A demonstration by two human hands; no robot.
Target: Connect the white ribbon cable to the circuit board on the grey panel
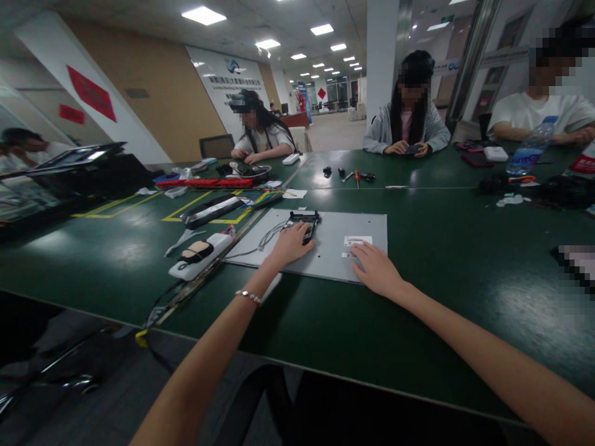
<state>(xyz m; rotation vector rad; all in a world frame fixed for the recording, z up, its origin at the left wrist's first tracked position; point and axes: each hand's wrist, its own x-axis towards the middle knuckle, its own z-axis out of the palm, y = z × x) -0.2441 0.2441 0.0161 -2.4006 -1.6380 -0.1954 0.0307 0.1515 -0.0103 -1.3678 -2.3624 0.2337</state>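
So the black bracket-like part (pixel 312 218) is sitting around 12 o'clock on the light grey panel (pixel 330 226), grey cables (pixel 269 234) trailing toward 9. Left hand (pixel 292 244) is draped over its near side, but honestly can't tell if it's pinching anything. Right hand (pixel 379 269) has its fingers loosely spread at the panel's 4 o'clock edge, by the white labels (pixel 357 240). White power strip (pixel 211 255) is off at 9, orange screwdriver (pixel 357 178) beyond at 1.
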